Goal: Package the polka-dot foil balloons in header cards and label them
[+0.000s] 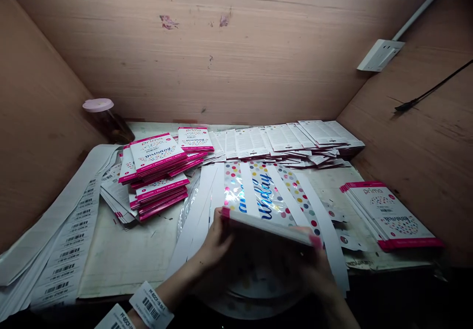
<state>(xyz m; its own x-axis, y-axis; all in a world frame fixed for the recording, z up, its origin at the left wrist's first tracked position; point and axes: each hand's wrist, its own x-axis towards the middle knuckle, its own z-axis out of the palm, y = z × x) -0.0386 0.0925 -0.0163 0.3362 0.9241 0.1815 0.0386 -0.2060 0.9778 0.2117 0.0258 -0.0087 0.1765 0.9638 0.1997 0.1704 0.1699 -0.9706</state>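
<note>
My left hand (218,240) and my right hand (314,265) hold a flat foil balloon packet (264,198) by its near edge, which has a pink strip. The packet shows coloured polka dots and blue "Birthday" lettering, and it tilts up off the bench. Its underside faces me in shadow. Barcode label strips (150,305) hang around my left wrist. Left of my hands lie stacks of pink-edged Prima balloon packs (157,159). Another stack of those packs (388,215) sits to the right of my right hand.
Loose printed instruction sheets (284,139) spread across the back of the bench. Long barcode label strips (70,235) lie at the left. A jar with a pink lid (105,117) stands in the back corner. Wooden panels enclose three sides, with a wall socket (380,55) at upper right.
</note>
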